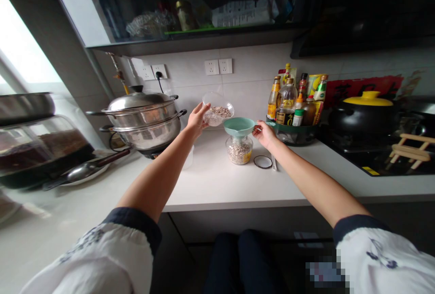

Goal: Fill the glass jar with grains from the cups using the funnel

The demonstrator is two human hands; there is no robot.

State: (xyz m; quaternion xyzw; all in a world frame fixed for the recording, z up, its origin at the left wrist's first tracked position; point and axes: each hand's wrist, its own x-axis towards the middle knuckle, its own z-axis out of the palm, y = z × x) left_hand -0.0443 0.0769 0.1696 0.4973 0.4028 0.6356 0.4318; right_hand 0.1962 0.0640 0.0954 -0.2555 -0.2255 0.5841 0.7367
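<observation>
My left hand (197, 119) grips a clear plastic container (217, 109) of pale grains, tilted toward a mint-green funnel (239, 127). The funnel sits in the mouth of a small glass jar (239, 150) on the white counter (217, 185); the jar is partly filled with the same grains. My right hand (264, 134) holds the funnel's handle at its right side, fingers closed on it. A round jar lid ring (263, 161) lies on the counter just right of the jar, below my right wrist.
A stacked steel steamer pot (144, 119) stands at the left, with a ladle on a plate (83, 172) in front. A rack of sauce bottles (296, 103) stands right of the jar. Further right, a black pot with a yellow lid (367, 110) sits on a stove.
</observation>
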